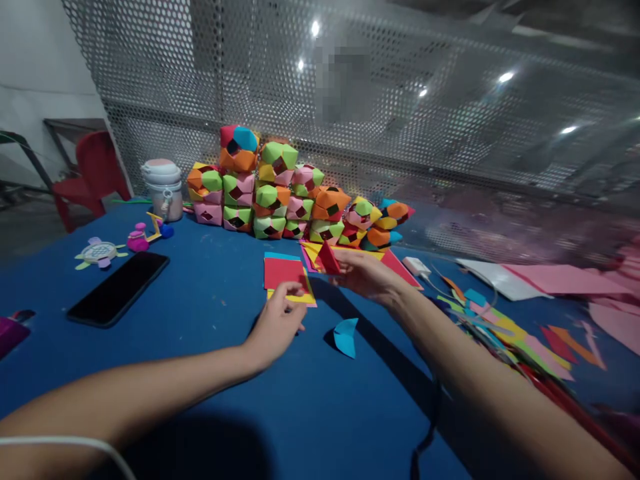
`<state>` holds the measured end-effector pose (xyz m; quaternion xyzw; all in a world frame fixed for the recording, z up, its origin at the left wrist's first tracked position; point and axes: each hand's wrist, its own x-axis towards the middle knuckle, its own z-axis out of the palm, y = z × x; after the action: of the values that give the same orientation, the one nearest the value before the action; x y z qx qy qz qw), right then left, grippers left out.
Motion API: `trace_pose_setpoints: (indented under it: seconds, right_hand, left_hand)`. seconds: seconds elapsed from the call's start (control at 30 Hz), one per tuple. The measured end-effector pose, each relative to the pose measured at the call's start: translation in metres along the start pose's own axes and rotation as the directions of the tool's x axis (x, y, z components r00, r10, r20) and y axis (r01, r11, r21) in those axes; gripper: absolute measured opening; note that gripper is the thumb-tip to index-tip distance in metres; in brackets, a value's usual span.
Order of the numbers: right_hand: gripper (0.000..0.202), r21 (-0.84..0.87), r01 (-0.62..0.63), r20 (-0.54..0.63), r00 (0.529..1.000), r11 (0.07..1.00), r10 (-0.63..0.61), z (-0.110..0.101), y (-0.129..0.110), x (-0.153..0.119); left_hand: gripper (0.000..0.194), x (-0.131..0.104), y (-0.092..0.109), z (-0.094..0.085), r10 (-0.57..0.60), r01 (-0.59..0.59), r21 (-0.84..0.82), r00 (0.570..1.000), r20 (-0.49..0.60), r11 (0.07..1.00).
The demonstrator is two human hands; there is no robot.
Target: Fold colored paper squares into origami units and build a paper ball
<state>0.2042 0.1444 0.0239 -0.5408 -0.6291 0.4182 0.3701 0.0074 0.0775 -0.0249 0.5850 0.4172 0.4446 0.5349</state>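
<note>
Pinching red piece (329, 259) nr ctr, prob. so folds hold: R hand (367, 273). L hand (280, 323) half-open, seems empty, by sheets (283, 272).

Head cam looks fwd/down, close over L hand (279, 321) & R hand (364, 275), facing perf. screen (270, 80) beyond tbl (210, 293).

No text, label, brand, number or sign can be read on anything in view.

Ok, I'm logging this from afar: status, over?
Right hand pinching folded red paper. Left hand loosely open, by stacked sheets. Folded blue piece nearby on table.
</note>
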Motion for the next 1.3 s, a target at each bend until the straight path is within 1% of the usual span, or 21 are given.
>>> trace_pose_setpoints:
  seconds: [0.07,0.1,0.13,0.2,0.23,0.3,0.33,0.4,0.47,0.53,0.6,0.63,0.7,0.77,0.87,0.97,1.03,1.1,1.17,1.3]
  right_hand:
    - [0.032,0.092,-0.045,0.104,0.994,0.995,0.036,0.009,-0.01,-0.03]
    - [0.031,0.218,-0.127,0.218,0.973,0.968,0.078,0.014,-0.014,-0.044]
    - [0.03,0.307,-0.204,0.311,0.945,0.929,0.105,0.019,-0.018,-0.055]
    - [0.025,0.406,-0.312,0.405,0.904,0.859,0.137,0.028,-0.023,-0.073]
    - [0.024,0.432,-0.345,0.43,0.891,0.833,0.146,0.031,-0.023,-0.079]
    - [0.021,0.473,-0.374,0.437,0.886,0.798,0.157,0.034,-0.022,-0.086]
    - [0.022,0.492,-0.373,0.419,0.893,0.786,0.161,0.034,-0.021,-0.089]
    - [0.027,0.522,-0.343,0.348,0.922,0.781,0.172,0.032,-0.017,-0.092]
    - [0.034,0.521,-0.286,0.257,0.951,0.804,0.171,0.029,-0.013,-0.096]
    - [0.037,0.44,-0.211,0.173,0.974,0.873,0.148,0.028,-0.012,-0.102]
    - [0.035,0.258,-0.126,0.108,0.989,0.958,0.101,0.03,-0.012,-0.108]
    - [0.032,0.154,-0.08,0.08,0.994,0.985,0.068,0.032,-0.011,-0.111]
    - [0.026,-0.015,0.007,0.032,0.999,1.0,-0.007,0.036,-0.009,-0.115]
    - [0.023,-0.1,0.065,-0.014,0.998,0.993,-0.067,0.04,-0.005,-0.116]
    - [0.022,-0.162,0.096,-0.067,0.992,0.982,-0.108,0.042,0.001,-0.117]
    - [0.021,-0.225,0.139,-0.099,0.981,0.964,-0.164,0.042,0.005,-0.118]
    - [0.019,-0.278,0.178,-0.109,0.97,0.944,-0.215,0.042,0.006,-0.119]
    - [0.018,-0.321,0.223,-0.109,0.957,0.92,-0.27,0.043,0.007,-0.12]
    - [0.017,-0.354,0.276,-0.097,0.939,0.894,-0.329,0.045,0.01,-0.122]
    - [0.017,-0.423,0.379,-0.08,0.889,0.823,-0.451,0.052,0.012,-0.124]
  left_hand:
    - [0.042,0.0,0.007,-0.001,0.031,-0.032,-0.048,0.999,-0.017,0.998]
    - [0.045,-0.001,0.011,-0.001,0.05,-0.051,-0.077,0.999,-0.007,0.996]
    - [0.046,-0.003,0.015,-0.001,0.074,-0.072,-0.105,0.997,0.014,0.992]
    - [0.04,-0.008,0.021,-0.001,0.121,-0.111,-0.136,0.99,0.066,0.984]
    - [0.034,-0.01,0.023,0.0,0.134,-0.121,-0.135,0.987,0.085,0.983]
    - [0.021,-0.014,0.024,0.002,0.125,-0.114,-0.12,0.988,0.088,0.986]
    - [0.017,-0.015,0.024,0.003,0.11,-0.102,-0.115,0.991,0.07,0.988]
    - [0.016,-0.016,0.022,0.005,0.07,-0.067,-0.125,0.997,0.015,0.99]
    - [0.016,-0.016,0.019,0.008,0.031,-0.032,-0.152,0.999,-0.011,0.988]
    - [0.017,-0.016,0.017,0.01,0.005,-0.005,-0.174,1.0,0.001,0.985]
    - [0.016,-0.017,0.017,0.011,-0.01,0.017,-0.182,0.999,0.039,0.983]
    - [0.016,-0.018,0.018,0.012,-0.017,0.028,-0.185,0.998,0.061,0.982]
    - [0.015,-0.02,0.02,0.013,-0.026,0.044,-0.2,0.996,0.09,0.979]
    - [0.014,-0.022,0.022,0.014,-0.032,0.053,-0.208,0.994,0.102,0.977]
    - [0.012,-0.023,0.024,0.015,-0.053,0.074,-0.178,0.991,0.119,0.981]
    - [0.012,-0.024,0.022,0.017,-0.099,0.124,-0.154,0.981,0.164,0.98]
    - [0.012,-0.024,0.019,0.018,-0.123,0.151,-0.137,0.973,0.193,0.979]
    - [0.009,-0.024,0.016,0.019,-0.134,0.157,-0.108,0.971,0.197,0.982]
    - [0.008,-0.023,0.014,0.019,-0.127,0.144,-0.081,0.974,0.186,0.986]
    - [0.006,-0.024,0.012,0.018,-0.101,0.107,-0.029,0.981,0.168,0.994]
